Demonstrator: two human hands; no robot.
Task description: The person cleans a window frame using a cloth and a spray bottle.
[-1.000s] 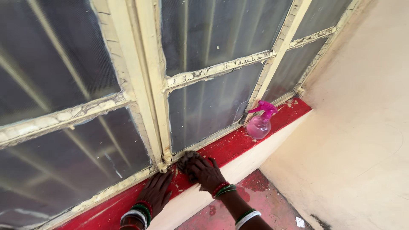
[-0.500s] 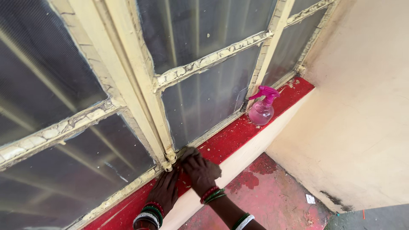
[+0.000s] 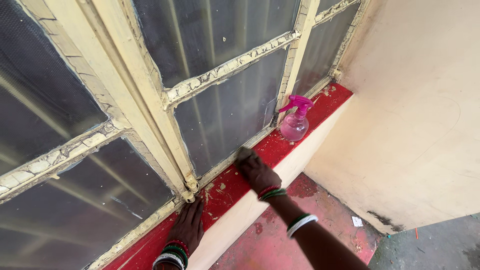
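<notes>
Red paint covers the window sill (image 3: 280,145). Left hand (image 3: 188,225) lies flat near its left end, fingers together. Right hand (image 3: 257,170) presses a dark cloth (image 3: 245,154), mostly hidden, mid-sill, fingers curled over it. Pink spray bottle (image 3: 294,120) stands toward the right corner.

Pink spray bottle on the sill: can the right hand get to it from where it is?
Probably yes. The right hand rests on the red sill, and the stretch between it and the pink spray bottle shows only paint flakes, nothing blocking.
</notes>
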